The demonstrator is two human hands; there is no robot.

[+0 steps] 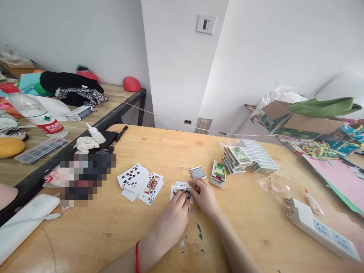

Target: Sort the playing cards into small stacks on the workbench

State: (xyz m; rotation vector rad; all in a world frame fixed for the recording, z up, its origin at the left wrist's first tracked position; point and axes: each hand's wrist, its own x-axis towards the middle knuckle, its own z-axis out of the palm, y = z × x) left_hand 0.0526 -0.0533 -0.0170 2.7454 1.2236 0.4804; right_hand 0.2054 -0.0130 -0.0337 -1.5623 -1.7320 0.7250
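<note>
Just right of the table's middle, both hands meet at a few playing cards [174,190]; one has a face-card picture. My left hand [174,214], with a red string at its wrist, has its fingertips bent down on the cards. From the other side, my right hand [205,195] pinches their right edge. Fingers cover much of these cards. Left of them lie face-up spades: a fanned group [132,178] and a jack [152,184] overlapping a ten. A patterned card back [197,173] lies beyond my right hand, near a green card box [218,171].
Stacked card boxes [237,156] and a white power strip [321,227] occupy the right side. A white power bank [31,212], a glue bottle [96,134] and a blurred patch are at left. A string [170,118] spans the table's far edge.
</note>
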